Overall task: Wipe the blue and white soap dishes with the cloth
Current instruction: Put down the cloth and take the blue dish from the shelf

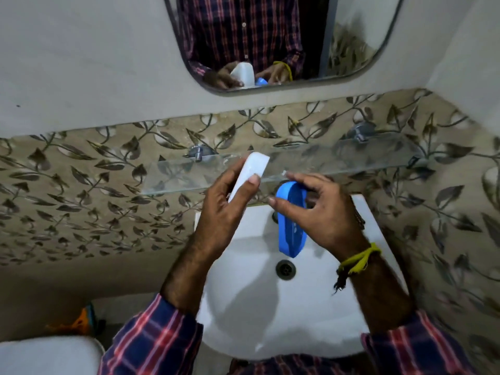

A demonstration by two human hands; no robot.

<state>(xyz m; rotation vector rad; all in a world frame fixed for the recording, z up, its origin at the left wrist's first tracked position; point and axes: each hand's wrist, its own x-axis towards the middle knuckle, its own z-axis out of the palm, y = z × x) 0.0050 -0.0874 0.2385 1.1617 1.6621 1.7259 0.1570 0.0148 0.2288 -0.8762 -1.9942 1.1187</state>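
My left hand (224, 201) grips the white soap dish (253, 167) by its lower end, holding it tilted up over the front edge of the glass shelf. My right hand (322, 212) holds the blue soap dish (290, 223) on its edge above the white sink, fingers pinched on its upper rim. The two dishes are apart, the blue one to the right and lower. No cloth shows anywhere in view.
A glass shelf (338, 161) on two metal brackets runs along the leaf-patterned tiled wall. Below it is the white sink (243, 307) with its drain (285, 269). A mirror (270, 36) above reflects the hands and dishes. A white object (46, 355) sits at lower left.
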